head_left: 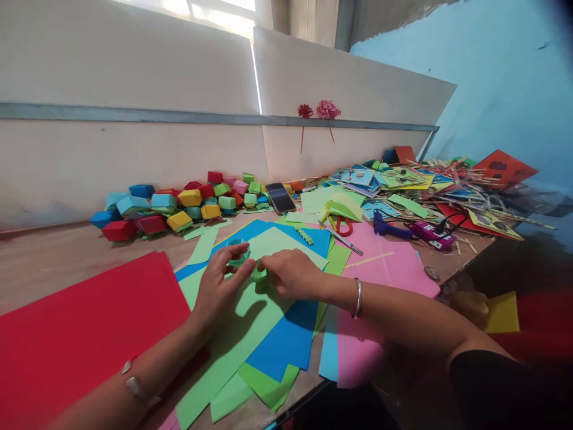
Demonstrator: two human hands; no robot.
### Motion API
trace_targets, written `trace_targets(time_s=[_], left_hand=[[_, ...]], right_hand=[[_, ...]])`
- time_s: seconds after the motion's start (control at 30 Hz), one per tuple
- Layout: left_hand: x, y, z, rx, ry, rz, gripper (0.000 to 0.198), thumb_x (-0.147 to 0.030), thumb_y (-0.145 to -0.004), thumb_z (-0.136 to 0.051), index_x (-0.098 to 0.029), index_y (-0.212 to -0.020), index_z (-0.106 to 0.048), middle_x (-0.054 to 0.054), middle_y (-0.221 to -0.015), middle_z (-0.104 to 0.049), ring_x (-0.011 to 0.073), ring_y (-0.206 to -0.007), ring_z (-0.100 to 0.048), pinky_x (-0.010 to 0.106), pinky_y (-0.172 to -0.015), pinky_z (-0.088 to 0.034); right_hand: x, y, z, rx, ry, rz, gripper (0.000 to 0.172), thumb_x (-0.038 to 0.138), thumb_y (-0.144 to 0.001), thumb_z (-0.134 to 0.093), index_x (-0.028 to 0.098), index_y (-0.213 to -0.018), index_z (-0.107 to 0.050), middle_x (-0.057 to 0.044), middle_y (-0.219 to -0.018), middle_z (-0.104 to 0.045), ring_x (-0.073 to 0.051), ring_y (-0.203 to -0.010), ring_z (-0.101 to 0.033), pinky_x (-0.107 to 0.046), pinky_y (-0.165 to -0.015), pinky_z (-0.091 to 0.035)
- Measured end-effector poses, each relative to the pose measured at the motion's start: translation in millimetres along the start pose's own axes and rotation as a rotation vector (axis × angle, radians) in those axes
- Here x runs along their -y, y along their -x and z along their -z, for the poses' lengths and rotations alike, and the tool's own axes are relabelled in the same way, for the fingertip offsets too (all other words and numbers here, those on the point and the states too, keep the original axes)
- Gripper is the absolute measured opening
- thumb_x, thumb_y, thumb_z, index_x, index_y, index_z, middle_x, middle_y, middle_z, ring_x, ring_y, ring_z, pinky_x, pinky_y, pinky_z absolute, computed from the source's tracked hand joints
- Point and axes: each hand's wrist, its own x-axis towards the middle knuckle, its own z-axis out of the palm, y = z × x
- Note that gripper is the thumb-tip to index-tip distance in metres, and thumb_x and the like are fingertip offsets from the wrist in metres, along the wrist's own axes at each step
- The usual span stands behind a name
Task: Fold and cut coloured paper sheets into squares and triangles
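My left hand (pixel 220 285) and my right hand (pixel 290 273) meet over a small folded green paper piece (pixel 259 276) lying on a light green sheet (pixel 244 328). Both hands pinch it, the right from the right side, the left thumb and fingers from the left. A small blue-green folded piece (pixel 237 251) lies just behind my left fingers. Under the green sheet lie blue sheets (pixel 286 340) and pink sheets (pixel 358 352). A metal bangle (pixel 358 297) circles my right wrist.
A large red sheet (pixel 85 334) covers the near left. Several coloured paper boxes (pixel 179 206) are heaped along the wall. A phone (pixel 280 197), scissors (pixel 342 230), a purple glue gun (pixel 414 230) and a pile of craft cards (pixel 447 185) lie behind and right. The table edge runs near right.
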Motion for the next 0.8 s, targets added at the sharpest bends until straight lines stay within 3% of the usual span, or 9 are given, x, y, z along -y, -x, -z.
trace_targets(time_s=[0.13, 0.27, 0.33, 0.43, 0.57, 0.67, 0.8], left_hand=[[-4.1, 3.5, -0.7, 0.145, -0.015, -0.046, 0.061, -0.065, -0.073, -0.062, -0.022, -0.116, -0.065, 0.011, -0.122, -0.067, 0.0324, -0.106, -0.064, 0.045, -0.088, -0.053], [2.4, 6.1, -2.2, 0.184, -0.018, -0.04, 0.051, -0.061, -0.076, -0.063, -0.026, -0.112, -0.068, 0.008, -0.118, -0.07, 0.0314, -0.1, -0.067, 0.043, -0.083, -0.055], [5.1, 5.8, -3.3, 0.169, -0.048, -0.059, 0.046, -0.059, -0.076, -0.065, -0.028, -0.11, -0.069, 0.008, -0.118, -0.069, 0.0311, -0.1, -0.067, 0.042, -0.083, -0.055], [2.9, 4.4, -3.8, 0.131, -0.066, -0.096, 0.047, -0.06, -0.072, -0.066, -0.028, -0.107, -0.07, 0.008, -0.116, -0.069, 0.0315, -0.098, -0.067, 0.042, -0.083, -0.055], [-5.5, 4.1, -2.4, 0.089, -0.008, -0.004, 0.051, -0.063, -0.071, -0.064, -0.025, -0.104, -0.071, 0.01, -0.116, -0.07, 0.0321, -0.095, -0.068, 0.041, -0.081, -0.054], [-6.0, 4.6, -1.8, 0.048, 0.058, 0.079, 0.047, -0.06, -0.069, -0.069, -0.026, -0.101, -0.073, 0.01, -0.114, -0.071, 0.0314, -0.092, -0.069, 0.037, -0.073, -0.054], [-2.2, 4.4, -1.0, 0.018, 0.092, 0.122, 0.041, -0.057, -0.066, -0.073, -0.029, -0.095, -0.074, 0.009, -0.104, -0.074, 0.0296, -0.084, -0.069, 0.034, -0.066, -0.053]], right_hand=[[-3.7, 9.0, 18.5, 0.027, 0.0, 0.016, 0.043, 0.016, -0.087, -0.055, 0.023, -0.13, -0.058, -0.006, -0.102, -0.074, -0.021, -0.09, -0.066, -0.028, -0.062, -0.036], [-47.1, 29.0, 56.7, -0.039, 0.033, -0.103, 0.034, 0.014, -0.091, -0.052, 0.022, -0.121, -0.068, -0.007, -0.111, -0.074, -0.019, -0.097, -0.066, -0.026, -0.071, -0.041], [-84.2, 46.3, 74.8, -0.07, 0.11, -0.267, 0.032, 0.014, -0.093, -0.05, 0.021, -0.116, -0.07, -0.007, -0.109, -0.074, -0.018, -0.097, -0.066, -0.025, -0.076, -0.042], [-143.3, 78.9, 87.7, 0.043, 0.372, -0.652, 0.033, 0.017, -0.094, -0.049, 0.024, -0.118, -0.069, -0.007, -0.116, -0.072, -0.019, -0.105, -0.064, -0.025, -0.078, -0.042], [-193.7, 117.2, 74.6, 0.147, 0.443, -0.827, 0.024, 0.022, -0.081, -0.069, 0.013, -0.103, -0.073, -0.019, -0.105, -0.07, -0.029, -0.099, -0.065, -0.03, -0.074, -0.045], [-203.1, 131.9, 57.3, 0.108, 0.467, -0.844, 0.036, 0.028, -0.083, -0.069, 0.011, -0.115, -0.067, -0.022, -0.119, -0.062, -0.031, -0.109, -0.06, -0.032, -0.081, -0.045], [-205.2, 134.4, 42.6, 0.057, 0.433, -0.835, 0.037, 0.022, -0.088, -0.062, 0.013, -0.124, -0.059, -0.02, -0.126, -0.057, -0.028, -0.111, -0.059, -0.032, -0.085, -0.043]])
